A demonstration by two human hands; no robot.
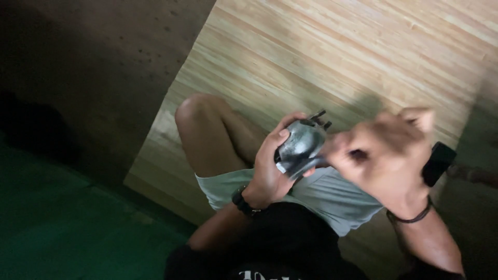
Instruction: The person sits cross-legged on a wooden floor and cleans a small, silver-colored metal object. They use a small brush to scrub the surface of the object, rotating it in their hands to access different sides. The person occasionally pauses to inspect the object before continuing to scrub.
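The left hand (270, 166) grips a grey metal part (301, 148), likely heavy, rigid, slick; the blurred right hand (386, 153) closes beside it, grasp unclear.

We're sitting on the wooden board (321, 57), which runs out ahead of us and off to the right. Our bent knee (194, 111) sticks up on the left side of it. Over our lap, the left hand (272, 166) is wrapped around a metal part (301, 148), and the right hand (386, 155) sits just to the right of it, touching its edge. A small dark block (438, 163) lies on the board behind the right wrist. To the left of the board there's concrete floor (88, 67), with another floor strip (67, 228) nearer to us.
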